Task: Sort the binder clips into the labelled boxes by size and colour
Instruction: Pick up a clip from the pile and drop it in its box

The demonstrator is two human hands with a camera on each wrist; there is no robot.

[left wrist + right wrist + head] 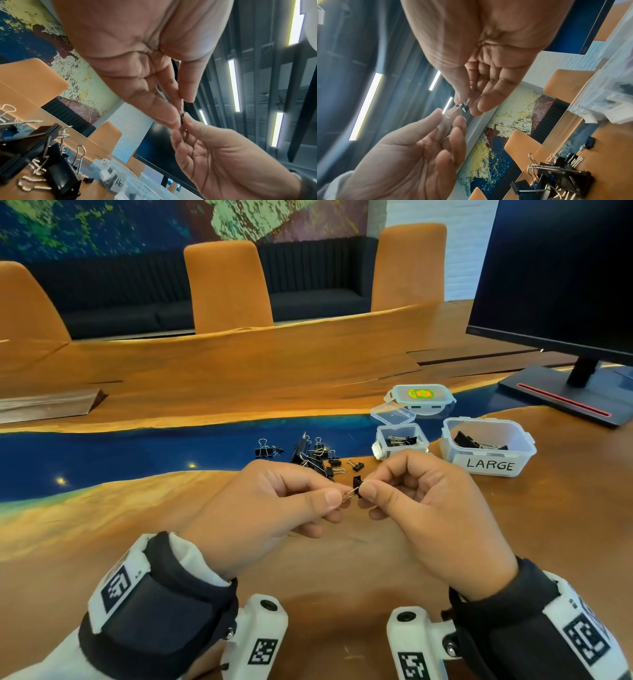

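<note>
I hold one small black binder clip [357, 483] above the table [342, 570], between both hands. My right hand [421, 508] pinches the clip at its black body with thumb and forefinger. My left hand [274, 501] pinches the wire handle that sticks out toward it. Both hands are narrow, closed on the same clip.

The unsorted pile [313, 455] lies just beyond my hands. Two open boxes stand to its right: a smaller box [400, 440] whose label is only partly readable in the left wrist view, and the box marked LARGE [488, 446]. Both already contain black clips.

Hazards from this position:

- The grip area is very small. If either pinch loosens, the clip is likely to drop back onto the pile and need finding again.
- Pulling the handle against the body may let the wire arm snap round and nip a fingertip.
- The smaller box has a narrow mouth. A careless release may bounce the clip off the rim.
- Misjudging size would place it in the wrong box.
</note>
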